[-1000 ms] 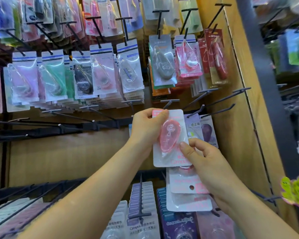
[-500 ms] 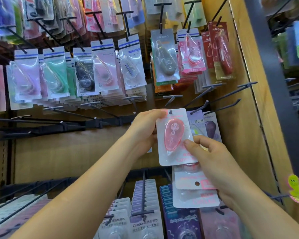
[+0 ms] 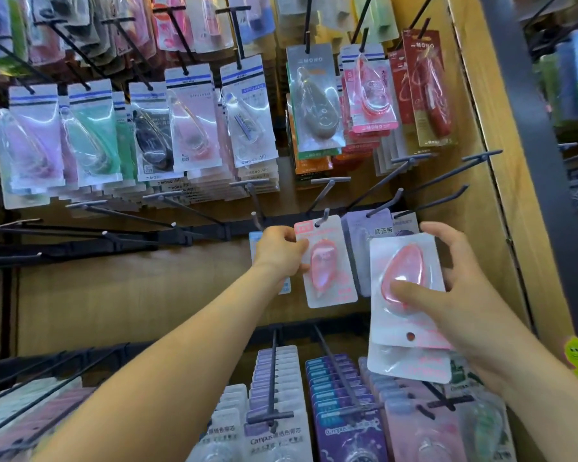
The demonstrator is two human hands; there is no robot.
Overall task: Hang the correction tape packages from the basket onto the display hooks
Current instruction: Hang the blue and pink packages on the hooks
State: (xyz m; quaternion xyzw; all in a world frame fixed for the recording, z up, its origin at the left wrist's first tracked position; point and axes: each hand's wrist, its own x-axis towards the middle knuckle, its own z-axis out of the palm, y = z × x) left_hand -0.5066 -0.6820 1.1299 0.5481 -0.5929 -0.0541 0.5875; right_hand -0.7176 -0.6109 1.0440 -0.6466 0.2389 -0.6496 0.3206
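Left section: bare display hooks (image 3: pixel 141 216) project from the rail, unloaded.

Centre: left hand (image 3: pixel 279 253) pinches the upper left edge of a pink correction tape package (image 3: pixel 329 271), fingers curled on the card. 0.5 s ago this package was held by both hands just short of the peg. Its hang hole now sits over the tip of hook (image 3: pixel 324 216), in front of the purple packages (image 3: pixel 361 228) on the neighbouring hook.

Right: right hand (image 3: pixel 461 295) has left that package and moved off to the right. It grips the remaining stack (image 3: pixel 404 328), at least 2 packages, thumb across the top blister, hang holes pointing down.

Assessment: 1 package is threaded but not yet released or pushed back. The stack needs turning upright before hanging. Basket not in view.
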